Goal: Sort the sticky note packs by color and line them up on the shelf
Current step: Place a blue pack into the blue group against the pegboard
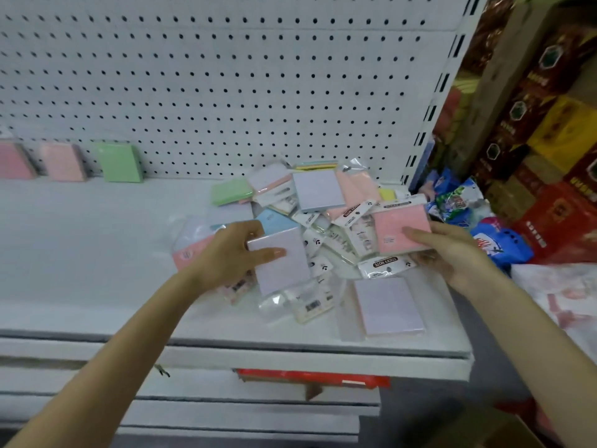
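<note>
White store shelf, pegboard back. Red and yellow boxes and snack bags are stacked off its right end.

Against the pegboard at far left we see three packs standing in a row: two pink packs, then a green pack on their right.

The loose pile of mixed sticky note packs sits on the right half of the shelf. Pink, green, blue, yellow, lavender, many in clear sleeves.

Left hand grips a lavender pack over the pile's left edge, thumb across its face.

Right hand pinches a pink sleeved pack at the pile's right edge, thumb on top. We can't see the fingers underneath.

Another lavender pack lies flat near the shelf's front edge, between the two hands.
</note>
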`<state>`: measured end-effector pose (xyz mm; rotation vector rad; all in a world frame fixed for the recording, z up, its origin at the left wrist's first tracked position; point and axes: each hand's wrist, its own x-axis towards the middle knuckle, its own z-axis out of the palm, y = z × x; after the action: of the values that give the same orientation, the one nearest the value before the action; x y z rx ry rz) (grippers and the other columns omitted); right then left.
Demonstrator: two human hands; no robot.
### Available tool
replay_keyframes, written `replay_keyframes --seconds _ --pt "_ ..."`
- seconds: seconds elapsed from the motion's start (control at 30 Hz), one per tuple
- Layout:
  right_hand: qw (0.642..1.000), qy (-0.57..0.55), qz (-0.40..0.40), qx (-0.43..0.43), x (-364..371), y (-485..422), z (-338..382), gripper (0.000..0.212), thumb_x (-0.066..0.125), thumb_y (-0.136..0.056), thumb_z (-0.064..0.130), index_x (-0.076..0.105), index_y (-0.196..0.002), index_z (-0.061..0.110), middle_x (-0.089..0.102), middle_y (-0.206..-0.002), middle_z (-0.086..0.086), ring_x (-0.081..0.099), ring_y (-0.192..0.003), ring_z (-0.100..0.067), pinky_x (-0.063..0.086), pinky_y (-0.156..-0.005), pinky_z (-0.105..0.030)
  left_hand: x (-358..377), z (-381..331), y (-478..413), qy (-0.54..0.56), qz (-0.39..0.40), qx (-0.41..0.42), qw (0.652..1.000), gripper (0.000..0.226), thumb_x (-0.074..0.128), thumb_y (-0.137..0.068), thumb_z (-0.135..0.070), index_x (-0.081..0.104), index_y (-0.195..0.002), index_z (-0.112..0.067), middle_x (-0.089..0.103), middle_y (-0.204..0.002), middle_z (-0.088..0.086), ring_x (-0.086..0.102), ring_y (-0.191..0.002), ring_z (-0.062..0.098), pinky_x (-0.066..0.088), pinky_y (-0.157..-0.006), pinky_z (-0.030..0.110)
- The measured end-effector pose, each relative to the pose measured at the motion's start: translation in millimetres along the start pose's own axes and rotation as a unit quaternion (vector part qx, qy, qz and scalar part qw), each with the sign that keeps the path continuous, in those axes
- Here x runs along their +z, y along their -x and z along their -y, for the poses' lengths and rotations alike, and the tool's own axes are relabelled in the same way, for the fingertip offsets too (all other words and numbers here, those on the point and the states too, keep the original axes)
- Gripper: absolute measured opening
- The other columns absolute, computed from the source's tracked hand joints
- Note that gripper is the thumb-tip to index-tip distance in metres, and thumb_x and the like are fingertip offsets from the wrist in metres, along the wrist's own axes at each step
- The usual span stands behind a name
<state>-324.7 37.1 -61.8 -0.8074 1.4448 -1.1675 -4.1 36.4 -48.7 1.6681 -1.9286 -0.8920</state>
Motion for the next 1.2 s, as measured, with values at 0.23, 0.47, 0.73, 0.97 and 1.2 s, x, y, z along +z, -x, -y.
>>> replay_keyframes --seconds 0.23,0.47,0.73,0.97,1.2 --pt "0.987 -0.096 0.122 0.038 44 63 19 0.03 0.054 -0.088 0.003 0.061 -0.115 0.014 0.072 -0.102 -0.007 0.07 -0.088 -0.018 0.06 -0.063 -0.026 -22 6 34 0.295 0.003 -0.018 0.955 0.021 0.059 -0.091 -0.018 0.051 -0.091 0.001 0.058 -0.075 0.013 0.058 -0.063 0.024 0.051 -0.055 0.034" --pt "0.973 -0.104 0.207 0.001 194 114 0 0.03 0.049 -0.093 -0.001 0.055 -0.121 0.009 0.07 -0.11 -0.012 0.071 -0.092 -0.028 0.059 -0.064 -0.032 -75 58 73 0.433 -0.017 -0.02 0.901 0.027 0.048 -0.097 -0.024 0.063 -0.114 -0.008 0.067 -0.103 0.015 0.066 -0.087 0.025 0.057 -0.079 0.042" --pt "0.978 -0.106 0.179 -0.019 374 170 -43 0.027 0.049 -0.094 0.001 0.054 -0.119 0.011 0.068 -0.111 -0.009 0.069 -0.096 -0.026 0.059 -0.07 -0.032 -178 187 134 0.568 0.038 -0.072 0.819 0.046 0.043 -0.095 -0.04 0.055 -0.131 -0.014 0.057 -0.132 0.017 0.057 -0.116 0.034 0.049 -0.092 0.055" --pt "0.972 -0.105 0.209 0.002 493 215 -59 0.025 0.05 -0.095 0.005 0.056 -0.116 0.016 0.069 -0.111 -0.005 0.071 -0.093 -0.023 0.059 -0.078 -0.037 -255 265 185 0.59 0.037 -0.072 0.803 0.048 0.036 -0.098 -0.046 0.051 -0.135 -0.019 0.053 -0.134 0.02 0.051 -0.123 0.039 0.039 -0.101 0.062" --pt "0.959 -0.111 0.261 -0.001 559 230 -43 0.03 0.049 -0.095 0.005 0.054 -0.122 0.016 0.069 -0.114 -0.005 0.07 -0.096 -0.024 0.059 -0.078 -0.037 -315 294 206 0.583 -0.003 -0.055 0.811 0.044 0.04 -0.095 -0.044 0.051 -0.132 -0.022 0.061 -0.127 0.012 0.062 -0.11 0.031 0.051 -0.089 0.045"
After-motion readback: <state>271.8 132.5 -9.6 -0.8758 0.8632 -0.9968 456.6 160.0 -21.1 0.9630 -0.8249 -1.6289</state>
